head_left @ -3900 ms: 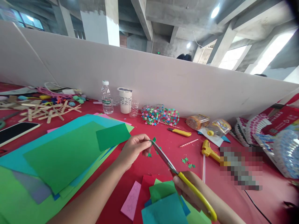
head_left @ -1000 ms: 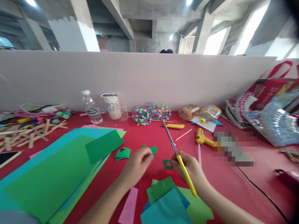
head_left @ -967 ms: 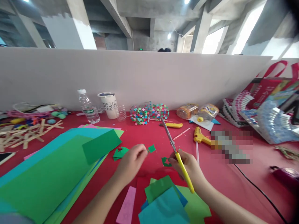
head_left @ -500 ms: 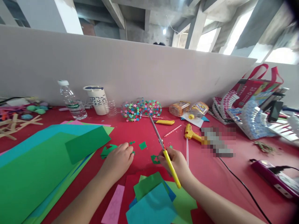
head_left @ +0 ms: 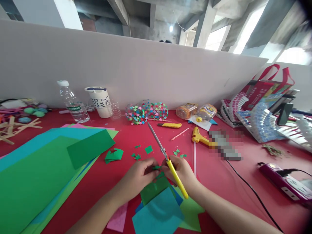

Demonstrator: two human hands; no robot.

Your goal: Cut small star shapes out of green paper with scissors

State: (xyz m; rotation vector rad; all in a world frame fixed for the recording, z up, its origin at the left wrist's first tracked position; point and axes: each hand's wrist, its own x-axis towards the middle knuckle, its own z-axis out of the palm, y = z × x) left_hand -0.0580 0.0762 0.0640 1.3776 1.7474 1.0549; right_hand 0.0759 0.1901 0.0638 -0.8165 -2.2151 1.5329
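Note:
My right hand [head_left: 182, 170] is closed round the yellow-handled scissors [head_left: 179, 182]. Their blades point up and away to the left, pressed together or nearly so. My left hand [head_left: 142, 174] pinches a small green paper piece [head_left: 156, 167] close to the fingertips of my right hand; whether the right fingers also touch it is hard to see. Just below both hands lies a stack of cut sheets, with a blue sheet [head_left: 158, 213] on top of a green one [head_left: 156, 190]. Small green stars [head_left: 137, 156] and a green square [head_left: 149, 149] lie beyond my left hand.
Large coloured sheets [head_left: 44, 169] cover the left of the red table [head_left: 216, 195]. Folded green pieces [head_left: 114, 155] sit beside them. A box cutter [head_left: 170, 125], a yellow glue gun [head_left: 200, 138], a water bottle [head_left: 76, 109] and a purple power strip [head_left: 287, 182] stand around.
My left hand has left the green pieces and moved right and nearer, meeting my right hand over the stack. The green scrap with the star-shaped hole no longer shows on the table.

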